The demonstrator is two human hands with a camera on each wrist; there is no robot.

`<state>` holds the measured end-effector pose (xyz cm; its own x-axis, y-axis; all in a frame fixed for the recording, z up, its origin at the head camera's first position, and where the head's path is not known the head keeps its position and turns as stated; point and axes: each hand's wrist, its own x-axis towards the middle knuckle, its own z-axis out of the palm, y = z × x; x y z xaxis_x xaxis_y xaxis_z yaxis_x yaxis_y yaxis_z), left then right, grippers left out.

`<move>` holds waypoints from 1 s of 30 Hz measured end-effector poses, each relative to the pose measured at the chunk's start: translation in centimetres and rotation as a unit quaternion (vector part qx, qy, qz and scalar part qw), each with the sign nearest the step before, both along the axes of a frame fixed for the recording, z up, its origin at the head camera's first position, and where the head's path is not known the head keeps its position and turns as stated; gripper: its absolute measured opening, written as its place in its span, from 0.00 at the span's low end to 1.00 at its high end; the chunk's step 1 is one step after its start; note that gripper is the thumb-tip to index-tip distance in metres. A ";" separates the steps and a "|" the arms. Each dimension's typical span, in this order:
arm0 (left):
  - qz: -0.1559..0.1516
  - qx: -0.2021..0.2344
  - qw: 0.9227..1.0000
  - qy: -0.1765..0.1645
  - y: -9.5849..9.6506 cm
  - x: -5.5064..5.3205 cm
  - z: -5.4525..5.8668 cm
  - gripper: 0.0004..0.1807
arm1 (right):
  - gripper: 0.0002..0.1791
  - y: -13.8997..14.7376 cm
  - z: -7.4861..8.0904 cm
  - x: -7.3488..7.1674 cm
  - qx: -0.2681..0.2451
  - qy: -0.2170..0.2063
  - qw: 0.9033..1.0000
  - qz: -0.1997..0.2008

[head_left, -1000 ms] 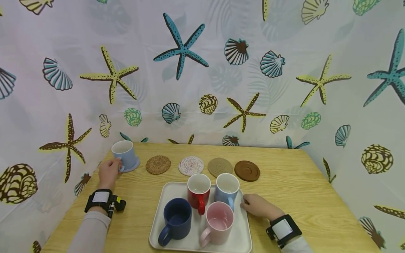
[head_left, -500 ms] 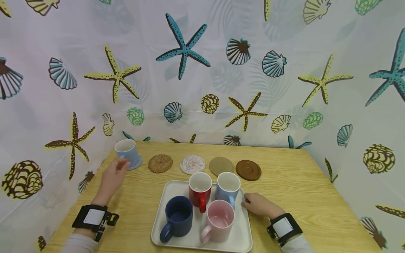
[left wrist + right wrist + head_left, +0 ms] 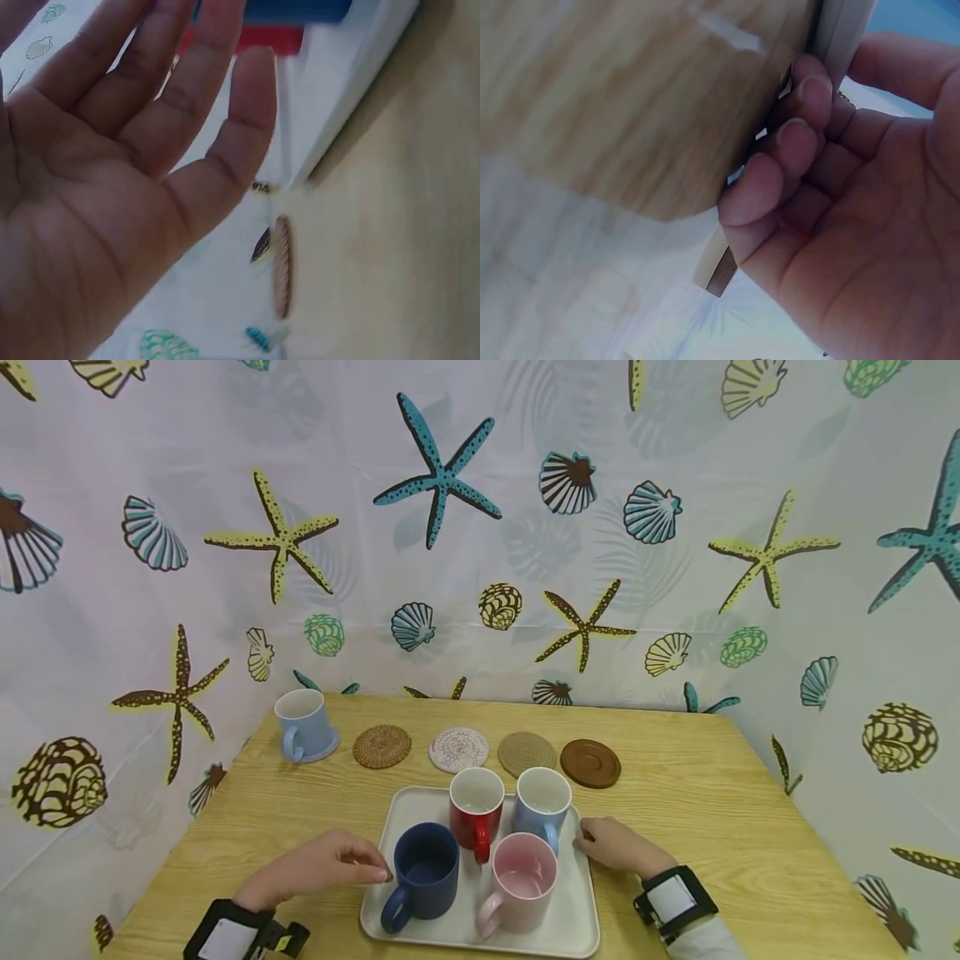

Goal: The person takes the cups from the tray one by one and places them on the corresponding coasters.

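Observation:
My left hand (image 3: 330,868) is beside the navy blue mug (image 3: 426,868), its fingertips at the tray's left rim. The left wrist view shows that hand's fingers (image 3: 251,97) loosely extended, with nothing held. On the white tray (image 3: 465,939) the navy mug shares space with a red mug (image 3: 467,835), a light blue mug (image 3: 531,814) and a pink mug (image 3: 517,893). My right hand (image 3: 622,846) grips the tray's right edge; in the right wrist view its thumb (image 3: 892,64) lies over the rim (image 3: 847,37) and the fingers curl against the side.
At the back left, another light blue mug (image 3: 302,731) stands on a blue coaster (image 3: 327,743). A row of coasters runs rightward: brown woven (image 3: 382,747), speckled white (image 3: 458,750), tan (image 3: 527,754) and dark brown (image 3: 591,764). A patterned curtain (image 3: 480,552) surrounds the wooden table (image 3: 697,793).
My left hand has let go of the back-left light blue mug's handle and moved toward me and right, to the navy mug. My right hand stays at the tray's edge.

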<state>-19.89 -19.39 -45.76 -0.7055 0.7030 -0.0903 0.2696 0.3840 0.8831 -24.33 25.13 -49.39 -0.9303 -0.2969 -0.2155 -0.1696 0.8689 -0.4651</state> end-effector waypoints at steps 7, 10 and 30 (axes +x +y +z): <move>-0.043 0.078 0.986 -0.138 1.8 1.6 -1.6 0.17 | 0.09 0.1 -0.1 -0.1 -0.003 0.004 1.000 0.007; -0.054 0.116 0.976 -0.177 2.3 1.8 -2.0 0.19 | 0.09 0.1 0.0 -0.1 -0.001 0.006 1.000 0.005; 0.089 0.097 0.978 -0.161 2.1 0.8 -0.4 0.28 | 0.09 0.2 0.1 0.1 -0.015 0.004 1.000 0.013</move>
<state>-19.12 -17.28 -46.13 -0.7748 0.5980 -0.2050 -0.0896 0.2171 0.9720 -24.26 25.28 -49.31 -0.9235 -0.3281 -0.1990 -0.1961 0.8493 -0.4902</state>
